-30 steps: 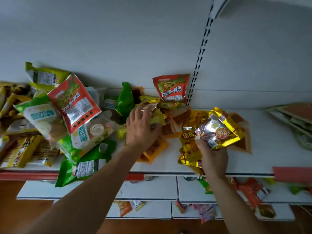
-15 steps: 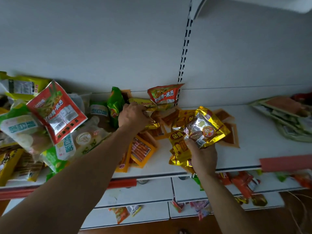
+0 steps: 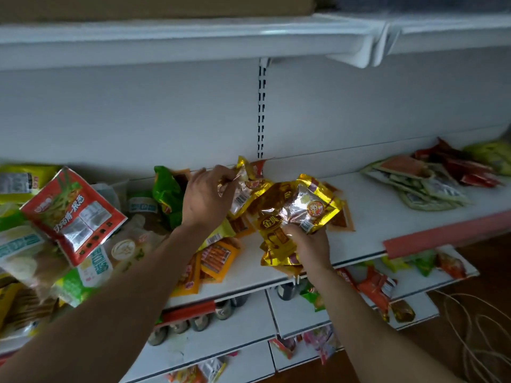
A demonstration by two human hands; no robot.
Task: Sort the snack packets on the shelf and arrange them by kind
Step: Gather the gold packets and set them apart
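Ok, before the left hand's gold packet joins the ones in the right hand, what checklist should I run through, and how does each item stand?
1. Left hand pinches one gold packet: ok.
2. Right hand grips the gold bundle: ok.
3. Packet matches the bundle in kind, gold foil with a round badge: ok.
4. Packet lifted clear of the mixed heap: cannot tell, their edges overlap.
5. Bare shelf right of the bundle for setting it down: ok.
6. No gold packets left buried in the heap: cannot tell.
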